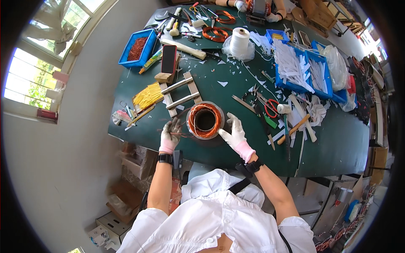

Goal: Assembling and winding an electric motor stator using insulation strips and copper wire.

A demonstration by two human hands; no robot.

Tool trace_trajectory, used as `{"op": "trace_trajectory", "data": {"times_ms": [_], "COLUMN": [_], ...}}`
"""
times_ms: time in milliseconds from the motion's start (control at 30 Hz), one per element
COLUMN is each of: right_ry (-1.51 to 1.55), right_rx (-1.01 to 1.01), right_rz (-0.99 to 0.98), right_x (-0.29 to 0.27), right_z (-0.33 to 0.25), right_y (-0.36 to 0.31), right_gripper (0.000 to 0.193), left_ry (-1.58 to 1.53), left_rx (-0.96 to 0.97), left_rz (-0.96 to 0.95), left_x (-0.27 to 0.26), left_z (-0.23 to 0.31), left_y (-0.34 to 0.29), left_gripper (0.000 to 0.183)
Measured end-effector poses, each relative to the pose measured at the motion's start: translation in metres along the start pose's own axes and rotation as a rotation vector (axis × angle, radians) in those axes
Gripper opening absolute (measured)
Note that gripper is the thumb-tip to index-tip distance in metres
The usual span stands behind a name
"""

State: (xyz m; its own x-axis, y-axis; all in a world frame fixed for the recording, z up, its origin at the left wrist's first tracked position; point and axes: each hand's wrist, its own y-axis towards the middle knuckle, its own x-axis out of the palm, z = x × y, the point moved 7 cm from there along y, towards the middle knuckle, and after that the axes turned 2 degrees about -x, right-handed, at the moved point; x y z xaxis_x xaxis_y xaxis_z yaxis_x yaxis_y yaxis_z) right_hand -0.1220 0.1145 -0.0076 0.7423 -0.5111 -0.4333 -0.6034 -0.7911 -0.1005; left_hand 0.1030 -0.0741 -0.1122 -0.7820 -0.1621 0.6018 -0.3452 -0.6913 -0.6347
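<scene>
A motor stator (pixel 221 122) with orange-brown copper windings (pixel 195 122) around its round opening stands near the table's front edge. On its left, my left hand (pixel 169 135), in a white and pink glove, has its fingers around thin lead wires (pixel 184 135) that run out of the windings; the exact grip is partly blurred. My right hand (pixel 236 135), gloved alike, is open at the stator's right side. Its thumb lies by the lower rim and its fingers point up, apart from the thumb. Just beyond the stator lies a small wooden frame with pale bars (pixel 182 100).
Yellow strips (pixel 147 98) and a propped phone (pixel 168 59) are at left. Scissors (pixel 271 108), a mallet (pixel 285 110) and sticks lie right. Farther back stand a white thread spool (pixel 240 40) and blue trays (pixel 291 86) of paper strips. Another person's gloved hands (pixel 273 17) work opposite.
</scene>
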Motion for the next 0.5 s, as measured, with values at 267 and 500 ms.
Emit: {"op": "trace_trajectory", "data": {"times_ms": [267,500], "right_ry": [-0.063,0.259], "right_rx": [-0.098,0.233], "right_rz": [0.024,-0.428], "right_x": [-0.004,-0.093], "right_z": [0.004,0.052], "right_y": [0.068,0.096], "right_gripper": [0.037,0.027], "left_ry": [1.487,1.78], "left_rx": [0.461,1.267], "left_rz": [-0.247,-0.498], "left_x": [0.067,0.211], "left_z": [-0.054,-0.028], "left_y": [-0.137,-0.137], "left_gripper": [0.017,0.034]}}
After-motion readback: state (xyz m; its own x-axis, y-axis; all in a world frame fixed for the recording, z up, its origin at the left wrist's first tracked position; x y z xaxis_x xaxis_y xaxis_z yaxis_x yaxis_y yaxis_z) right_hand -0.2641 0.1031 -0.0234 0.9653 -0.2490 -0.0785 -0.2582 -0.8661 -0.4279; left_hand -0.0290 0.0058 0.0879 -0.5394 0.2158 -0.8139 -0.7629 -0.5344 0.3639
